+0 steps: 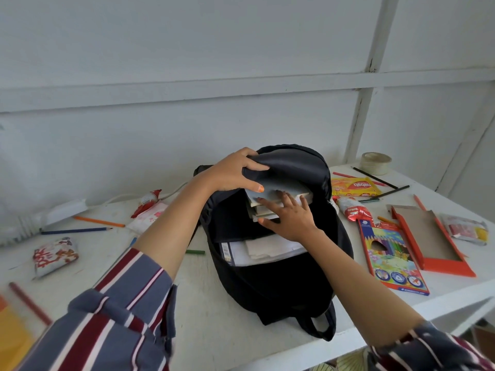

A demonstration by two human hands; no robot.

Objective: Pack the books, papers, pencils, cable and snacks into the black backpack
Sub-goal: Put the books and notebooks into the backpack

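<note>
White desk (214, 303) is carrying the backpack (267, 277); left hand (233, 170) is gripping its flap at 12 o'clock, right hand (292, 215), fingers spread, is pressing seemingly three books (281, 194).

Black backpack (270, 285) on a white table (214, 325); white papers (270, 249) inside it. Sleeves (117, 314) striped grey-blue, maroon and white. One thumbnail (260, 188) painted orange. Yellow-orange snack pack (353, 186); red-and-white wrapper (55, 256); red and silver pouch (353, 210). Pencil box (391, 257) multicoloured with red edging, beside an orange tray (431, 241) lined in brown. Loose orange pencil (99, 221), blue pencil (75, 231), green pencil (195, 252). Pale grey wall (187, 62)
</note>
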